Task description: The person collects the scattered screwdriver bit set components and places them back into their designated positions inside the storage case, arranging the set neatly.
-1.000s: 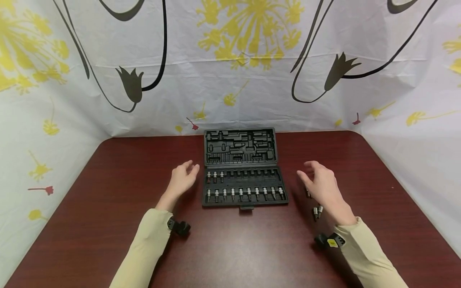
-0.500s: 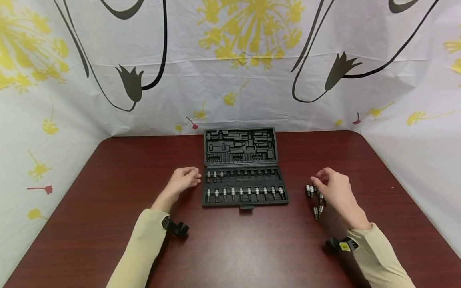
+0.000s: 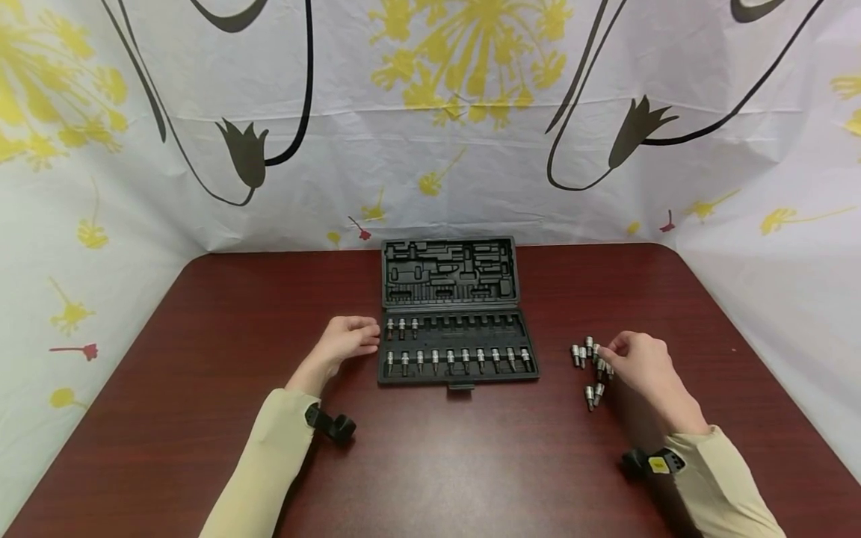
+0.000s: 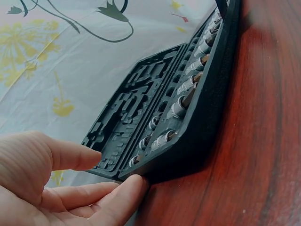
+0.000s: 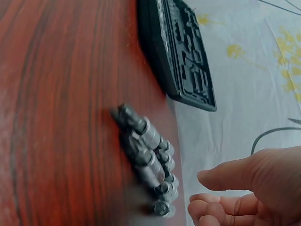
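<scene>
An open black plastic case (image 3: 471,340) stands in the middle of the head view, with a full front row of silver bit sockets (image 3: 450,362) and three more at the back row's left end. My left hand (image 3: 344,345) is at the case's left side; in the left wrist view its fingertips meet the corner of the case wall (image 4: 188,150), thumb held apart. To the right of the case lies a loose cluster of bit sockets (image 3: 590,396). Beside that cluster is my right hand (image 3: 644,364), fingers bent. The right wrist view shows a gap between its thumb and fingers, with nothing in it.
The case lid (image 3: 451,271) leans back, its moulded recesses bare. All of this rests on a dark red wooden table (image 3: 437,463). White flower-printed cloth (image 3: 511,179) hangs along the back and sides. Each wrist wears a small black camera (image 3: 331,424).
My right hand has drawn back to the right and nearer, uncovering more of the loose bit sockets. My left hand has moved slightly right and down to the case's side.
</scene>
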Demonstrator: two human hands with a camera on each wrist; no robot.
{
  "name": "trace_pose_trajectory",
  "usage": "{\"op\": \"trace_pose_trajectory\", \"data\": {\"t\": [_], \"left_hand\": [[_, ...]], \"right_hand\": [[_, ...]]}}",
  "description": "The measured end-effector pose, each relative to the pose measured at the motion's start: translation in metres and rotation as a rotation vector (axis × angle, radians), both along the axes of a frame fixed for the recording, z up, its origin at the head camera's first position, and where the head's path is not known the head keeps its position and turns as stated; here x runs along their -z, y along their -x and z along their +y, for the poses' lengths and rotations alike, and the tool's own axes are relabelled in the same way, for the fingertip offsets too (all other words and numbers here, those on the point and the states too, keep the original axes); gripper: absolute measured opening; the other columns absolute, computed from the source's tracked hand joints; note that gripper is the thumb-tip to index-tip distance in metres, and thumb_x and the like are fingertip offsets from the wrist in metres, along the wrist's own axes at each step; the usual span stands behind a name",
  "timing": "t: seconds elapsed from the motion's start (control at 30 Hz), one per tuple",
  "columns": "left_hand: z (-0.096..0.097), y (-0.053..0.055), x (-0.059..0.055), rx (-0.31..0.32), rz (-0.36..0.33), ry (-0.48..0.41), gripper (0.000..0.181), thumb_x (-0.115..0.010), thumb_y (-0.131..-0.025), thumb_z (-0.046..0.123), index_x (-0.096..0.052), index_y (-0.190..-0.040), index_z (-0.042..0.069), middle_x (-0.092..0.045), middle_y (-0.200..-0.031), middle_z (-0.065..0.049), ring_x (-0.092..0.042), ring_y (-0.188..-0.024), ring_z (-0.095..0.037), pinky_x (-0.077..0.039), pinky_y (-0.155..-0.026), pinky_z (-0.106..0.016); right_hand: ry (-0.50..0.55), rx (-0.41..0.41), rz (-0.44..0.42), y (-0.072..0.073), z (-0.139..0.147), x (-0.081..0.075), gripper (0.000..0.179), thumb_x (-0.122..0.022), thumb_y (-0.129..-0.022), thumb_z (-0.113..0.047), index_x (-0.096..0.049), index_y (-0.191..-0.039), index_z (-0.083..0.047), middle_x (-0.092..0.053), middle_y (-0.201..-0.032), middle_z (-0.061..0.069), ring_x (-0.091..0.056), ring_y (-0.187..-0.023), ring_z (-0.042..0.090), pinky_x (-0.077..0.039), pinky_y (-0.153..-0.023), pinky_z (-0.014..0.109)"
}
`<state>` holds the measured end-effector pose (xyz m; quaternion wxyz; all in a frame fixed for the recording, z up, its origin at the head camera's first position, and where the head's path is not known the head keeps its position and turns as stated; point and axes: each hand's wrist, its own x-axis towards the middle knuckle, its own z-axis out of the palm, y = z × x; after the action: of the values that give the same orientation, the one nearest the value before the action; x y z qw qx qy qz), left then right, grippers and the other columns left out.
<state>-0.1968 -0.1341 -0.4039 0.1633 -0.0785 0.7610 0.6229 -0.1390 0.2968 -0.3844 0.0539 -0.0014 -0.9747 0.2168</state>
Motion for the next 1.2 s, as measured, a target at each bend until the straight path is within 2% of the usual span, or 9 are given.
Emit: {"op": "trace_pose_trajectory", "data": {"t": [0.2,0.43,0.7,0.87,1.07,1.2], "left_hand": [[0.002,0.001,-0.002,-0.022,-0.005,0.020,0.036,-0.055,-0.092,0.001,-0.051,-0.126,-0.010,-0.053,-0.125,-0.028,-0.061,-0.105,-0.032,-0.056,-0.080,-0.033],[0.004,0.002,-0.002,-0.028,0.025,0.056,0.033,-0.059,-0.088,-0.001,-0.056,-0.120,-0.010,-0.058,-0.117,-0.026,-0.065,-0.089,-0.022,-0.058,-0.073,-0.031],[0.008,0.003,-0.002,-0.057,0.045,0.122,0.028,-0.062,-0.086,-0.003,-0.061,-0.113,-0.010,-0.065,-0.104,-0.024,-0.067,-0.082,-0.020,-0.059,-0.066,-0.029],[0.011,0.003,-0.001,-0.080,0.048,0.157,0.027,-0.064,-0.084,-0.004,-0.063,-0.110,-0.008,-0.067,-0.101,-0.022,-0.067,-0.080,-0.019,-0.059,-0.063,-0.027],[0.013,0.005,0.001,-0.091,0.051,0.155,0.029,-0.066,-0.080,-0.007,-0.063,-0.109,-0.008,-0.067,-0.101,-0.023,-0.067,-0.075,-0.017,-0.058,-0.061,-0.027],[0.013,0.005,0.002,-0.094,0.052,0.157,0.029,-0.067,-0.079,-0.007,-0.064,-0.109,-0.008,-0.067,-0.101,-0.023,-0.067,-0.073,-0.016,-0.058,-0.060,-0.026]], "right_hand": [[-0.020,-0.016,-0.039,0.000,0.007,0.001,0.023,-0.066,-0.083,-0.016,-0.059,-0.070,0.000,-0.056,-0.060,0.004,-0.048,-0.056,0.019,-0.039,-0.048,0.033],[-0.023,-0.015,-0.084,-0.003,0.010,0.001,0.024,-0.067,-0.084,-0.017,-0.060,-0.066,-0.002,-0.054,-0.057,-0.001,-0.045,-0.054,0.016,-0.037,-0.046,0.030],[-0.028,-0.021,-0.135,-0.005,0.012,0.001,0.024,-0.065,-0.083,-0.016,-0.061,-0.063,-0.003,-0.054,-0.056,-0.001,-0.045,-0.053,0.015,-0.037,-0.045,0.028],[-0.025,-0.030,-0.188,-0.005,0.013,0.003,0.026,-0.063,-0.084,-0.017,-0.062,-0.062,-0.003,-0.048,-0.053,-0.005,-0.043,-0.051,0.014,-0.035,-0.045,0.027],[0.000,-0.005,-0.255,-0.003,0.014,0.003,0.034,-0.062,-0.086,-0.019,-0.055,-0.055,-0.008,-0.040,-0.047,-0.007,-0.038,-0.046,0.012,-0.031,-0.043,0.025],[0.000,0.004,-0.265,-0.002,0.014,0.005,0.034,-0.063,-0.085,-0.020,-0.054,-0.055,-0.008,-0.040,-0.048,-0.007,-0.039,-0.047,0.012,-0.032,-0.044,0.025]]}}
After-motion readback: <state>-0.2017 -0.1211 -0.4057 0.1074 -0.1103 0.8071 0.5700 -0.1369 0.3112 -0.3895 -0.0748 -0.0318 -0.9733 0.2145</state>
